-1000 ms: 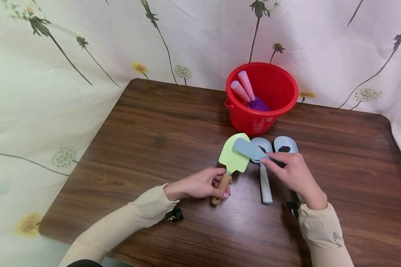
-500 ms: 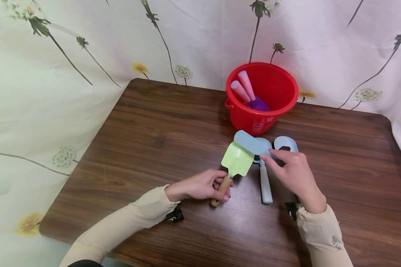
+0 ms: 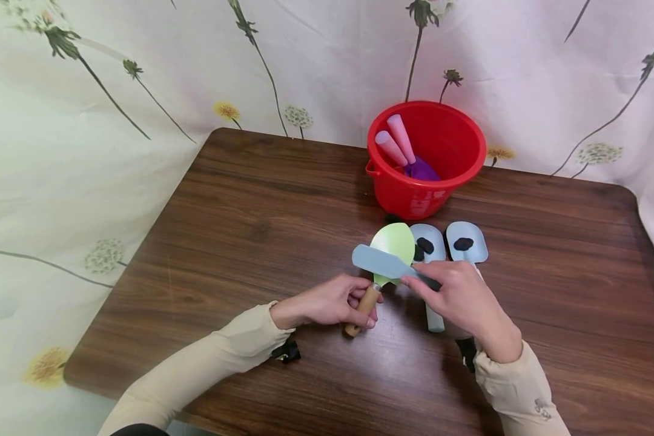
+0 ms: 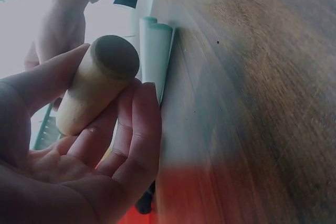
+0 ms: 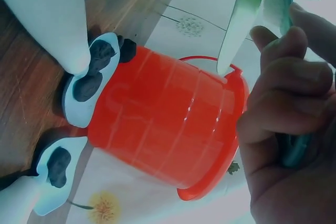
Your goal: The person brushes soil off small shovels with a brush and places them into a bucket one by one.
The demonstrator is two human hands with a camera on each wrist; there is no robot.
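Note:
My left hand (image 3: pixel 327 300) grips the wooden handle (image 4: pixel 97 85) of a small trowel with a pale green blade (image 3: pixel 396 239). My right hand (image 3: pixel 463 300) pinches a flat light blue spatula (image 3: pixel 378 261), which crosses over the lower part of the green blade in the head view. From the right wrist, the green blade (image 5: pixel 241 19) and the spatula (image 5: pixel 275 6) appear close together at the fingertips. On the table beyond my right hand lie two light blue shovels, the left one (image 3: pixel 430 235) and the right one (image 3: pixel 465 227), each bearing dark lumps (image 3: pixel 463 244).
A red bucket (image 3: pixel 414 200) stands at the back of the brown wooden table (image 3: pixel 251 200), with two pink handles (image 3: pixel 400 139) and something purple (image 3: pixel 424 169) inside. One dark lump (image 3: pixel 392 218) sits by its base. A flower-printed cloth (image 3: pixel 327 60) hangs behind.
The spatula has moved from the blade's tip down toward the trowel's handle, and my right hand has come nearer and leftward. The green blade has tilted. The lump by the bucket now shows.

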